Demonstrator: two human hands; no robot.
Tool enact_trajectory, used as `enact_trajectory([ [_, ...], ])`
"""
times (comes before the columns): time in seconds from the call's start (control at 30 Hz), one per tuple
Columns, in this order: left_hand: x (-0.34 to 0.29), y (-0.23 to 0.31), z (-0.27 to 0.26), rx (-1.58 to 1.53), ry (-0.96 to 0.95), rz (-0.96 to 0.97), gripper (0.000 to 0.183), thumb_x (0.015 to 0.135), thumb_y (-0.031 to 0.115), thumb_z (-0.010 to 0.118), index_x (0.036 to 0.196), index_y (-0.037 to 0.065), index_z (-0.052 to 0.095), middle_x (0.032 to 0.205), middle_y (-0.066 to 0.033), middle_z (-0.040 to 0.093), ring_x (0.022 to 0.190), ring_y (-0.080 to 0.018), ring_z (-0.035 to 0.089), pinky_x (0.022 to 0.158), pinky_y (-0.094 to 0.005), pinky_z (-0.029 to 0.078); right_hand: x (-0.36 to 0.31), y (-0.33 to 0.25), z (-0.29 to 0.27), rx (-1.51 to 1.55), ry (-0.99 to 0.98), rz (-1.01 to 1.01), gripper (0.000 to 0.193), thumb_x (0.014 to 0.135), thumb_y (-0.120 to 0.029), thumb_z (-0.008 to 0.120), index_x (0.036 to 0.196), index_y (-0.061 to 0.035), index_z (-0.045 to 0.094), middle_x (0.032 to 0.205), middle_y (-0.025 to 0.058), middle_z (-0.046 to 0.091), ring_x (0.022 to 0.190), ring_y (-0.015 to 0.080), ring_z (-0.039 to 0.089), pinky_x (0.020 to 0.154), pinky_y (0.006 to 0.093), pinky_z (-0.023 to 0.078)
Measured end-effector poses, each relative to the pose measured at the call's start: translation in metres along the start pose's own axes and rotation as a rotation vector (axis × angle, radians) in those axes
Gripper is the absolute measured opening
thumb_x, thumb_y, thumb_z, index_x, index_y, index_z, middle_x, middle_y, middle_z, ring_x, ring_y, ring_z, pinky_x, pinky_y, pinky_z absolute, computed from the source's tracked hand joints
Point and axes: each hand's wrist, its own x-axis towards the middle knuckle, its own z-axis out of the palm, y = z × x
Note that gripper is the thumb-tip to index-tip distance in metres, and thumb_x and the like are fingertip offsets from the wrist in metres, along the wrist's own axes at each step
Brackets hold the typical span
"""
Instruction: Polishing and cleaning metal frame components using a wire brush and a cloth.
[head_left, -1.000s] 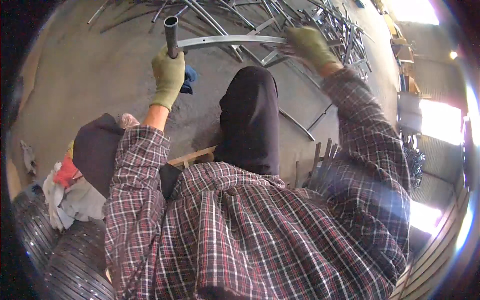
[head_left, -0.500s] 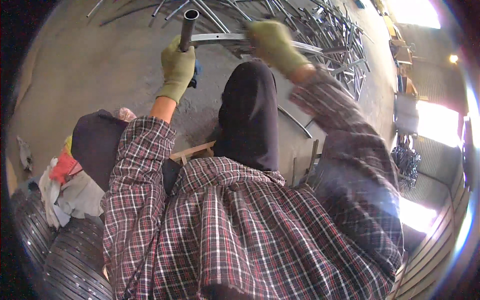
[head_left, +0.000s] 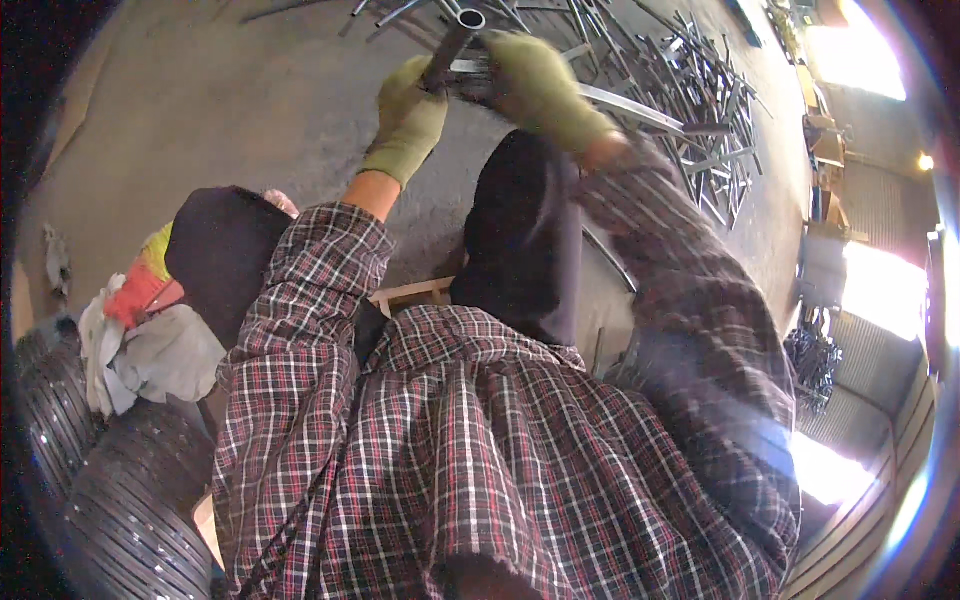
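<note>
My left hand [head_left: 408,122], in a pale green knit glove, is closed round a dark round metal tube [head_left: 452,50] whose open end points up and away from me. A flat silvery bar [head_left: 635,107] joins this tube and runs off to the right, ending near a second dark tube piece [head_left: 706,129]. My right hand [head_left: 540,85], in a matching glove and blurred by motion, is closed over the bar close to the left tube. A dark, blurred, rough-looking thing shows beneath its fingers; its kind cannot be made out.
Many loose metal tubes [head_left: 690,95] lie heaped on the concrete floor [head_left: 250,110] ahead and right. Grey rags [head_left: 170,350] and a red-yellow cloth [head_left: 140,290] lie at my left, beside dark ribbed rolls [head_left: 140,500]. Wood strips [head_left: 415,292] show beneath me.
My left hand and the tube have shifted right in view. My right hand has come closer to the left tube along the bar, and the dark thing with it.
</note>
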Motion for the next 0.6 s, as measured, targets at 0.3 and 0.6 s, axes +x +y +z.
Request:
enact_trajectory([
  [0.3,0.002,0.001,-0.009,0.147,-0.044,-0.021,0.016,0.081,0.011,0.060,0.095,0.008,0.065,0.086,-0.0182,0.066,0.085,-0.0412,0.061,0.073,-0.0485,0.050,-0.091,0.069,-0.084,-0.227,-0.047,0.089,0.060,0.076,-0.043,0.075,0.127,-0.0167,0.057,0.108,0.0132,0.066,0.098,0.0344,0.063,0.083,0.0419,0.050],
  [0.6,0.003,-0.014,-0.022,-0.003,-0.073,0.040,0.012,0.084,0.014,0.056,0.090,0.008,0.064,0.085,-0.0166,0.064,0.084,-0.0406,0.060,0.070,-0.0485,0.049,-0.016,-0.045,-0.058,-0.117,0.045,-0.164,0.031,0.077,-0.012,0.064,0.107,-0.0065,0.061,0.096,0.0186,0.065,0.090,0.0378,0.062,0.077,0.0438,0.051],
])
